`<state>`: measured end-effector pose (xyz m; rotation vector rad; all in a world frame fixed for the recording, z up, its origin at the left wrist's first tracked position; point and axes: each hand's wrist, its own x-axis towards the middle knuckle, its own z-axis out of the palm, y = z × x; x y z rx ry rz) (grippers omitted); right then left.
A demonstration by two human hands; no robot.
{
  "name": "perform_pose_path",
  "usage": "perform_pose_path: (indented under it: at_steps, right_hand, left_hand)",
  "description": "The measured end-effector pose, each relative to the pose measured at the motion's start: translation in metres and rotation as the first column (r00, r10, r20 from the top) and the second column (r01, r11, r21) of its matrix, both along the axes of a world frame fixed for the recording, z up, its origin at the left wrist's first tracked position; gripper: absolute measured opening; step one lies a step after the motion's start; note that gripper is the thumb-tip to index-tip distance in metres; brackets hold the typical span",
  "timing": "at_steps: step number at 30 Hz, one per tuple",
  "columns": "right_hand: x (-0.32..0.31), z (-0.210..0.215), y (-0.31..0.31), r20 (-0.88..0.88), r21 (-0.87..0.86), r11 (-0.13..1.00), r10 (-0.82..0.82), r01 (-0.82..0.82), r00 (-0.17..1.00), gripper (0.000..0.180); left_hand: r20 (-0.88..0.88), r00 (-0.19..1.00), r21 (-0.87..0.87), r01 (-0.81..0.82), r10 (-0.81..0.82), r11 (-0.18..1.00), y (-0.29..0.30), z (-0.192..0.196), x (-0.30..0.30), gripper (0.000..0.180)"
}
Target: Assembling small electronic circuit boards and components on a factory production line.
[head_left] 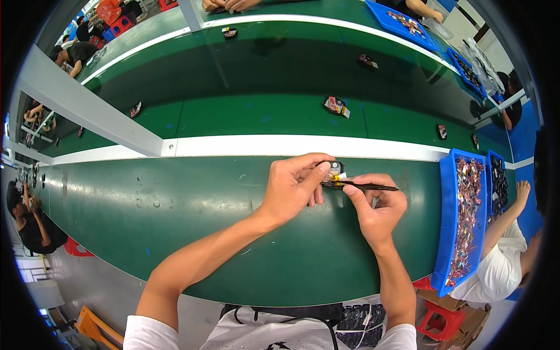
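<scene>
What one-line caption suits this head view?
Left hand steadies a small part while right hand works it with tweezers.

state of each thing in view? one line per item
left hand: fingers pinch the small part, holding it on the table
right hand: grips the tweezers, tips at the part
small part: black with a yellow strip, held, lying on the table
tweezers: black, held near level, tips on the part
blue bin: open, full of small parts
loose part on belt: lying free, untouched
</scene>
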<state>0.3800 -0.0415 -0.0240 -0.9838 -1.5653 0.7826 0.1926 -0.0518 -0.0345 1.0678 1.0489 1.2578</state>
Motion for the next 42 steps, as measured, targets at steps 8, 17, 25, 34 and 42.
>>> perform_pose_path:
  at_steps: [8,17,25,34,42]
  right_hand:
    - [0.009,0.000,0.004,0.038,0.071,0.997,0.035,-0.037,0.999,0.014]
    - [0.021,0.003,0.007,0.074,0.128,0.990,0.043,-0.052,0.996,0.015]
    - [0.028,0.012,0.004,0.103,0.132,0.991,0.007,-0.021,0.995,0.014]
    - [0.027,0.016,0.004,0.152,0.249,0.967,0.015,-0.053,0.988,0.015]
    - [0.035,0.037,-0.008,-0.001,0.181,0.980,-0.082,0.080,0.997,0.015]
  left_hand:
    - [-0.025,1.000,0.004,0.010,-0.010,1.000,0.003,0.001,0.012,0.025]
    - [-0.082,0.996,-0.041,0.037,-0.040,0.998,0.007,0.008,0.024,0.025]
    - [-0.065,0.991,-0.031,0.114,-0.116,0.993,0.007,0.013,0.030,0.028]
    - [-0.094,0.995,-0.043,0.027,-0.031,0.999,0.006,0.014,0.040,0.020]
    - [0.026,0.985,0.013,-0.173,0.173,0.985,0.021,0.033,0.021,0.022]
